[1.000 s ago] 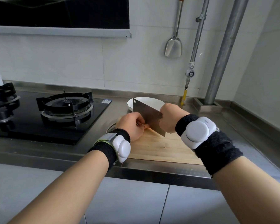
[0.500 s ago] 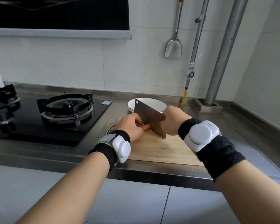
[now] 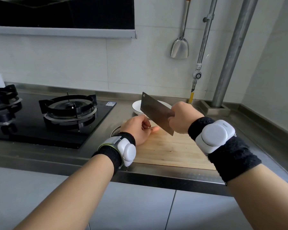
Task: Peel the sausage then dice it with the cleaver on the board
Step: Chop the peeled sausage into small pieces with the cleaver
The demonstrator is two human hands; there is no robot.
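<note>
long stainless steel counter (image 3: 121, 113) w/ black glass gas hob (image 3: 32, 130) on the left & pale rectangular wooden board (image 3: 170, 150) in front. right hand (image 3: 183, 118) is fisted tight round the handle of the dark steel cleaver (image 3: 156, 112), handle itself hidden, blade tilted w/ its far corner up, covering part of the white round bowl (image 3: 136, 110) behind the board. left hand (image 3: 136, 128) rests on the board, fingers curled under by the blade; small pinkish tip (image 3: 154, 129) pokes out there, can't tell if sausage or thumb, so can't tell if it grips anything.
</note>
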